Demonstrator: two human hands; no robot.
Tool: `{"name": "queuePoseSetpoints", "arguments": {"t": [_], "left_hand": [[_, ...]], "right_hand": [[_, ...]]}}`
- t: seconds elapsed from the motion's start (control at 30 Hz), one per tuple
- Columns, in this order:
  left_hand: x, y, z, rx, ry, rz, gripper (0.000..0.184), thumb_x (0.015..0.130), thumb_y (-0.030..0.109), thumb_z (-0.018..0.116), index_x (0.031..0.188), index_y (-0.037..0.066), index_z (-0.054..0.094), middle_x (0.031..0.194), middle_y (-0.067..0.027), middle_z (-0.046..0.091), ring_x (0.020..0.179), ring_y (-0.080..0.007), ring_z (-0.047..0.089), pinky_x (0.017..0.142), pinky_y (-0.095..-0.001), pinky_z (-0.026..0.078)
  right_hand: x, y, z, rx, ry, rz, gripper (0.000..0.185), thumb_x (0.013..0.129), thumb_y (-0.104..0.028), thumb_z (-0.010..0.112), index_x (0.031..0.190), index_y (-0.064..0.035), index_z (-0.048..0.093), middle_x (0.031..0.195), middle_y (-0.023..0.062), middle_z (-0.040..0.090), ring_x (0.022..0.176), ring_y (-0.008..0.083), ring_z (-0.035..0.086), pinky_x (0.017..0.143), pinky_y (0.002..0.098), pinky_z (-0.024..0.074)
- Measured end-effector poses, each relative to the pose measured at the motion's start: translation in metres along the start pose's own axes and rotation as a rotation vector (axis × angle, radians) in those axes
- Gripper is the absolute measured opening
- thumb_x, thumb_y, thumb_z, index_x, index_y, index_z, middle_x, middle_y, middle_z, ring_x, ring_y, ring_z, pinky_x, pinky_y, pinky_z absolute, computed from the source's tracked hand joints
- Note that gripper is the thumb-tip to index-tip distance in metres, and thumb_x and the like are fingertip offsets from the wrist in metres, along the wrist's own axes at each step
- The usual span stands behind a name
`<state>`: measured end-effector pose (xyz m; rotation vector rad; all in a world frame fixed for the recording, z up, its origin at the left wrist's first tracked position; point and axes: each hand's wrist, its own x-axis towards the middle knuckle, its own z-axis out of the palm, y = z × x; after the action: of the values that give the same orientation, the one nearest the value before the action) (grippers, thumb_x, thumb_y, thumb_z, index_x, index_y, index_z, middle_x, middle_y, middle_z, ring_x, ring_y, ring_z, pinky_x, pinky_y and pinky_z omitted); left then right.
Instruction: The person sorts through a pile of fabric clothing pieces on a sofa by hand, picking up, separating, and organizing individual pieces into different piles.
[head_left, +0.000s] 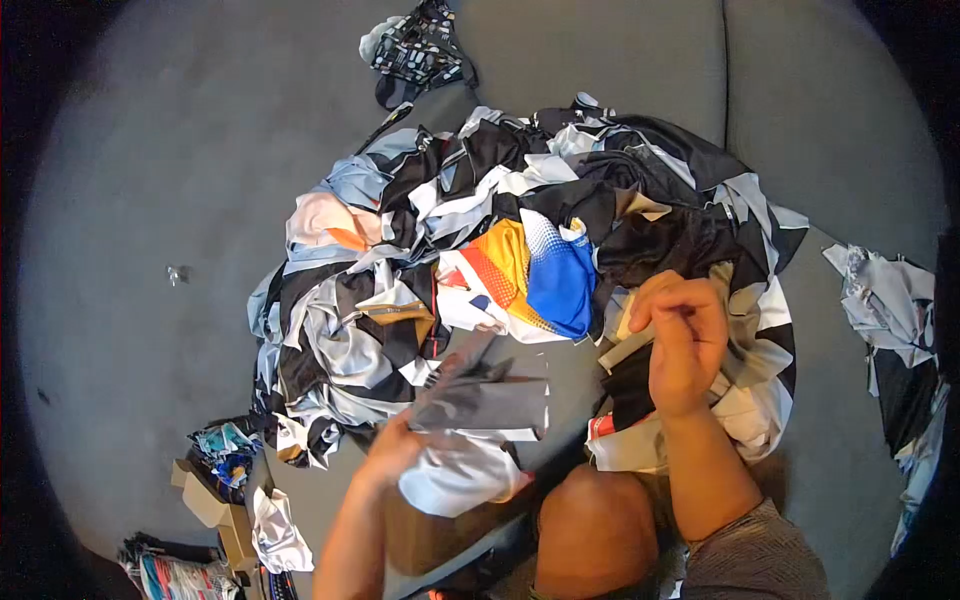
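Note:
My left hand [395, 450], slightly blurred, is closed on the edge of a dark grey fabric piece [480, 405]. Just below that piece is a white cloth [460, 475]. My right hand [685, 335] is raised over the right side of a big heap of fabric scraps [345, 340], its fingers curled inward. Whether anything sits between those fingers is hidden. Beige and black scraps [630, 390] lie beside and below it. Between the hands, toward the middle of the heap, lies a cloth printed in blue, yellow, red and white [555, 280].
A patterned dark cloth bundle [420, 50] lies beyond the heap. More grey and black scraps [890, 310] are at the far right. At lower left stand an open cardboard box [235, 535], a blue patterned bundle [225, 450] and a white scrap [278, 530]. My knee [597, 530] is at the front.

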<state>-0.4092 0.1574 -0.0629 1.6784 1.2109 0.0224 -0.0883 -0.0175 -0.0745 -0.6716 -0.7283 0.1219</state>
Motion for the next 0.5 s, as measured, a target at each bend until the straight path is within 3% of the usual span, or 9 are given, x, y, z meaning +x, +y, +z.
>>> {"name": "queuePoseSetpoints", "arguments": {"t": [0.03,0.07,0.1,0.23,0.3,0.33,0.47,0.5], "left_hand": [[0.002,0.012,-0.011,-0.118,-0.040,-0.075,0.058,0.084,0.008,0.070,0.140,0.003,0.058,0.113,-0.0109,0.073,0.085,-0.0189,0.070,0.069,-0.0278,0.055],[0.021,0.004,-0.029,-0.143,-0.084,0.088,0.054,0.085,0.009,0.067,0.137,0.002,0.060,0.111,-0.0147,0.073,0.088,-0.0230,0.072,0.072,-0.0290,0.058],[0.025,0.018,-0.049,-0.138,-0.086,0.093,0.054,0.085,0.009,0.067,0.137,0.002,0.060,0.111,-0.0147,0.073,0.088,-0.0230,0.072,0.072,-0.0290,0.058],[0.056,0.119,-0.139,-0.374,0.410,0.203,0.041,0.097,0.028,0.052,0.125,-0.001,0.063,0.106,-0.0198,0.072,0.085,-0.0286,0.072,0.069,-0.0371,0.061],[0.104,0.139,-0.198,-0.090,0.569,0.462,0.046,0.094,0.033,0.060,0.128,0.003,0.062,0.109,-0.0191,0.072,0.092,-0.0307,0.071,0.077,-0.0398,0.059],[0.118,0.145,-0.195,-0.087,0.567,0.457,0.046,0.094,0.033,0.060,0.128,0.003,0.062,0.109,-0.0191,0.072,0.092,-0.0307,0.071,0.077,-0.0398,0.059],[0.176,0.159,-0.168,0.590,1.099,0.408,0.064,0.088,0.035,0.071,0.139,0.000,0.054,0.129,-0.0255,0.063,0.112,-0.0354,0.066,0.101,-0.0447,0.050],[0.227,0.137,-0.163,0.627,1.010,0.635,0.075,0.087,0.040,0.074,0.144,-0.001,0.049,0.143,-0.0246,0.055,0.118,-0.0351,0.063,0.103,-0.0460,0.050]], "right_hand": [[-0.001,0.002,-0.002,0.016,-0.014,0.007,0.010,0.093,-0.001,0.052,0.102,-0.0046,0.056,0.082,0.0095,0.058,0.073,0.0175,0.050,0.069,0.0285,0.0413],[-0.001,0.004,-0.003,0.033,-0.028,0.014,0.010,0.094,0.000,0.053,0.102,-0.0037,0.058,0.084,0.0093,0.059,0.073,0.0166,0.051,0.069,0.0278,0.0423],[-0.001,0.005,-0.005,0.048,-0.042,0.020,0.010,0.095,0.000,0.054,0.102,-0.0028,0.059,0.085,0.0092,0.061,0.073,0.0157,0.053,0.070,0.0271,0.0432],[0.000,0.000,-0.001,-0.003,-0.057,0.119,0.011,0.095,-0.001,0.053,0.103,-0.0023,0.060,0.085,0.0095,0.062,0.073,0.0153,0.054,0.071,0.0262,0.0434],[-0.002,-0.004,0.005,-0.067,-0.065,0.224,0.011,0.095,-0.003,0.052,0.104,-0.0027,0.059,0.084,0.0100,0.062,0.074,0.0158,0.053,0.071,0.0261,0.0425],[-0.001,-0.004,0.005,-0.067,-0.061,0.229,0.011,0.095,-0.003,0.052,0.104,-0.0027,0.059,0.084,0.0100,0.062,0.074,0.0158,0.053,0.071,0.0261,0.0425],[0.000,-0.001,0.001,-0.105,-0.082,0.216,0.015,0.097,-0.005,0.052,0.109,-0.0016,0.060,0.084,0.0090,0.063,0.073,0.0142,0.054,0.072,0.0250,0.0435],[0.000,0.001,-0.001,-0.115,-0.070,0.216,0.015,0.097,-0.005,0.052,0.109,-0.0016,0.060,0.084,0.0090,0.063,0.073,0.0142,0.054,0.072,0.0250,0.0435]]}}
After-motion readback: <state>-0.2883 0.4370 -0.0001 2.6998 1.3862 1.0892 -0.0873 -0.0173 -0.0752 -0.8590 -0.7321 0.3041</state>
